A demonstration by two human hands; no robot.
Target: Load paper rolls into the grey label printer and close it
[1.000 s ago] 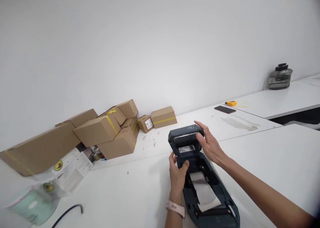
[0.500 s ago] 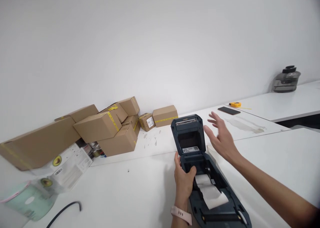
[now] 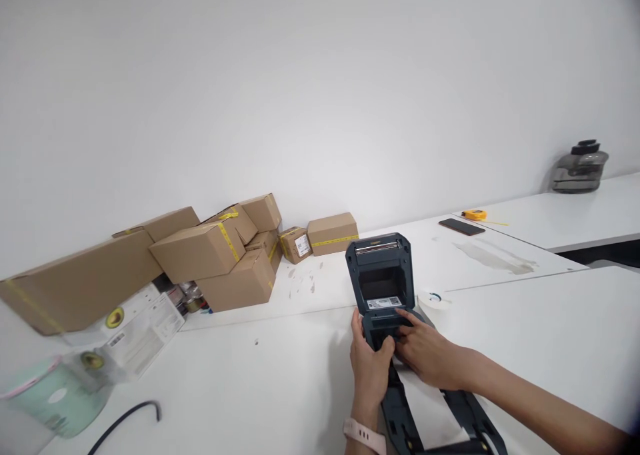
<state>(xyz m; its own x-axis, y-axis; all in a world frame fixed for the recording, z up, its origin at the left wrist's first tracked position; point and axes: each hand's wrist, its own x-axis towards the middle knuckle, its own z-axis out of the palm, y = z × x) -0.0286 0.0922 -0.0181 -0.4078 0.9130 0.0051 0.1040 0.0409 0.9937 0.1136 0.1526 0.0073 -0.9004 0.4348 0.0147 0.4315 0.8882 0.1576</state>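
A dark label printer has its lid raised, showing a white sticker inside. My left hand, with a pink wristband, grips the printer's left wall, its thumb inside the compartment and its fingers outside. Reaching in from the right, my right hand has its index finger near the lid hinge. Its other fingers are curled down in the compartment, and what they hold is hidden. White label paper runs from under that hand along the printer toward me.
Behind the printer lies a white roll. Several cardboard boxes are piled at the left, with a green bucket and a black cable nearer me. Farther right are a phone, a yellow tape measure and a dark jug.
My right hand has come down from beside the raised lid into the printer's compartment. The label paper now lies longer and flatter toward me. My left hand keeps its grip.
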